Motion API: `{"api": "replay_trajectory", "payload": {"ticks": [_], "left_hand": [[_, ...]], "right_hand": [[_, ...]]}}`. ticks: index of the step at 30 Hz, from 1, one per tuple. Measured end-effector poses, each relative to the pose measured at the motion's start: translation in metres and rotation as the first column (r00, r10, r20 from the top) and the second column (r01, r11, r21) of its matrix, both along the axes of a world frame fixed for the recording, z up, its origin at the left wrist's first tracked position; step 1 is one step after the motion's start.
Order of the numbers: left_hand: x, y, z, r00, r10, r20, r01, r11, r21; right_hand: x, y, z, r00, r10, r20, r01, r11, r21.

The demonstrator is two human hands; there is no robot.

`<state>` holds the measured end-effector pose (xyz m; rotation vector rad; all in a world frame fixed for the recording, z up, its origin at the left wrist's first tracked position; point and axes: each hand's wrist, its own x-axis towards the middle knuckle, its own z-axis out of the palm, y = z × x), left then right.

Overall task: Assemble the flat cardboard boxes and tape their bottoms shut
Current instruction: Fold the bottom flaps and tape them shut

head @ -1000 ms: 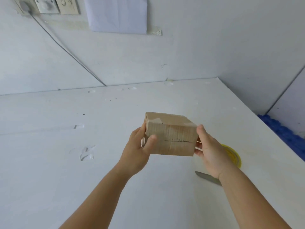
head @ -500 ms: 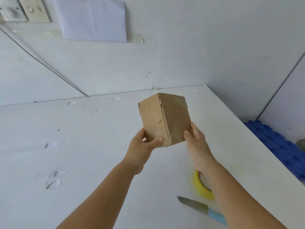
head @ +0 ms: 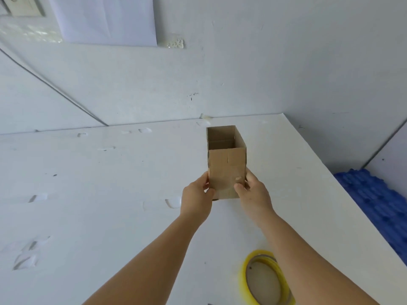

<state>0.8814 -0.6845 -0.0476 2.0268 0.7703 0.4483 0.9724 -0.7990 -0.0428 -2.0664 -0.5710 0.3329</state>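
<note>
Open-topped box point(head: 226, 172) between both hands, mid-table.

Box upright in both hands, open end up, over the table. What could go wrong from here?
1. Both hands, left and right, grip only the lower corners of the box; its tall body could tip or slip as it goes down.
2. The box bottom is hidden, so the tape seal can't be checked; a loose flap might open.
3. The tape roll lies under the right forearm; pulling back could knock it.
</note>
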Motion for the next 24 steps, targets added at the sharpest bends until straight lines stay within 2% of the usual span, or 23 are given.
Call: {"api": "replay_trajectory", "payload": {"ticks": [3,8,13,18,21,24], "left_hand": [[0.012,0.001,-0.011,0.999,0.024,-0.033,-0.022,0.999,0.047],[0.028,0.011,-0.021,0.992,0.059,-0.110,-0.045,0.991,0.124],[0.038,0.016,-0.022,0.984,0.017,-0.178,0.009,0.990,0.143],[0.026,0.013,-0.021,0.919,-0.143,-0.368,0.246,0.937,0.248],[0.009,0.012,-0.021,0.862,-0.163,-0.480,0.321,0.908,0.269],[-0.012,0.010,-0.018,0.834,-0.161,-0.528,0.368,0.875,0.315]], "right_hand": [[0.013,0.001,-0.015,0.998,-0.043,0.044,0.045,0.998,-0.054],[0.026,0.007,-0.028,0.994,-0.071,0.087,0.076,0.996,-0.053],[0.033,0.010,-0.030,0.995,-0.069,0.067,0.072,0.996,-0.049],[0.028,0.009,-0.025,0.996,0.058,0.060,-0.044,0.975,-0.217],[0.019,0.005,-0.025,0.993,0.117,0.025,-0.102,0.937,-0.335],[0.006,-0.003,-0.025,0.984,0.170,0.046,-0.128,0.870,-0.476]]}}
